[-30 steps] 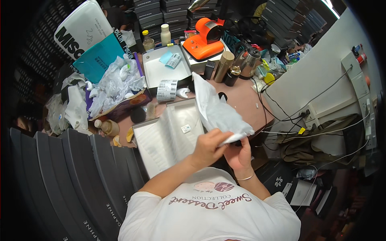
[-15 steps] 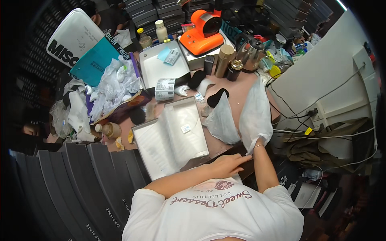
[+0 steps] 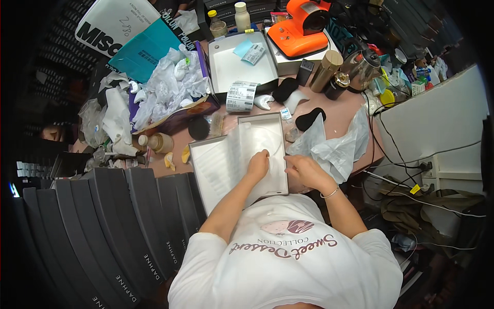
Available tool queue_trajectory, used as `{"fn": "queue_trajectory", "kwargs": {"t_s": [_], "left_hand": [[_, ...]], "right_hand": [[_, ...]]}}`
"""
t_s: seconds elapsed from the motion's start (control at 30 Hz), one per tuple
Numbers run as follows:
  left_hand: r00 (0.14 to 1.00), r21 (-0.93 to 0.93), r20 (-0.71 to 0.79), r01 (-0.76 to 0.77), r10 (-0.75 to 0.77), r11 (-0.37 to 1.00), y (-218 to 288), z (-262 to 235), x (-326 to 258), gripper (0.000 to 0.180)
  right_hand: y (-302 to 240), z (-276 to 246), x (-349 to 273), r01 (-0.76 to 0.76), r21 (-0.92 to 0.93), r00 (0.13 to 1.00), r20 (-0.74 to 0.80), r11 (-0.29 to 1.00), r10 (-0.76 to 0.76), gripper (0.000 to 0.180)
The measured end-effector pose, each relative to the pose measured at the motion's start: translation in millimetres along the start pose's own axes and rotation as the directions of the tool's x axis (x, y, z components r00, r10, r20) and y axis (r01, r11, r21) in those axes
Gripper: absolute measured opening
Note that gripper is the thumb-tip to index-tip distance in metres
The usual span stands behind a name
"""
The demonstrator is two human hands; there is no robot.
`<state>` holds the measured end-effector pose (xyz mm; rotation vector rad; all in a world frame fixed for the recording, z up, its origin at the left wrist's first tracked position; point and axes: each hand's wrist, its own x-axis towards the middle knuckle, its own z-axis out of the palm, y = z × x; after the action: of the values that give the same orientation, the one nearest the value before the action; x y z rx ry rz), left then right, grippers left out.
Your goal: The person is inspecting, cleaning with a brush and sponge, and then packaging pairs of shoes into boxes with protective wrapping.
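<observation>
My left hand point(image 3: 259, 164) is inside the open grey-edged box point(image 3: 199, 152), its fingers pinched together low over the white interior. What they hold, if anything, is too small to make out. Translucent white wrapping paper point(image 3: 237, 149) stands up along the middle of the box. By the box's right edge is my right hand point(image 3: 310, 174), a bracelet at the wrist, index finger stretched toward the rim and nothing visible in it. Just beyond that hand, thin white bags point(image 3: 334, 152) lie crumpled on the pink tabletop.
Dark insoles point(image 3: 311, 119), a label roll point(image 3: 242, 97) and a second grey box part point(image 3: 242, 62) lie farther back. An orange device point(image 3: 298, 33), a thermos point(image 3: 327, 69) and a kettle point(image 3: 363, 67) stand behind. Dark boxes point(image 3: 110, 221) line the left; cables hang right.
My right hand has come out of the white bag, which now lies collapsed on the table. My left hand has moved from near my right wrist into the box. The view has shifted.
</observation>
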<state>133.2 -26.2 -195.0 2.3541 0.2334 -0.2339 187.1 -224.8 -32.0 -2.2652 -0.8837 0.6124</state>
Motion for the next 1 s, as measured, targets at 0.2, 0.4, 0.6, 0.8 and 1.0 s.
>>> {"fn": "queue_trajectory", "kwargs": {"t_s": [0.2,0.4,0.6,0.8,1.0], "left_hand": [[0.995,-0.672,0.094,0.092,-0.038,0.735,40.9,-71.1,-32.3,0.018],[0.985,-0.291,-0.075,-0.168,0.152,0.942,37.7,-120.6,-59.2,0.045],[0.976,0.342,0.157,-0.195,0.149,0.919,53.7,-117.7,-85.7,0.075],[0.97,0.516,0.214,-0.21,0.112,0.83,47.2,-45.7,-39.9,0.088],[0.954,0.557,0.3,-0.186,0.013,0.81,12.6,-5.6,-22.5,0.088]], "right_hand": [[3.0,61.1,26.8,-0.023,0.319,0.982,-0.169,0.948,0.08,0.066],[-7.5,45.9,33.9,-0.031,0.285,0.96,-0.259,0.958,0.108,0.046],[-13.2,-23.1,-1.0,0.065,0.128,0.9,-0.436,0.99,-0.003,0.036],[4.8,-58.8,-33.6,-0.064,0.144,0.892,-0.435,0.988,0.121,0.037],[21.0,4.2,-15.4,-0.034,0.965,0.95,-0.05,0.261,0.308,0.031]]}}
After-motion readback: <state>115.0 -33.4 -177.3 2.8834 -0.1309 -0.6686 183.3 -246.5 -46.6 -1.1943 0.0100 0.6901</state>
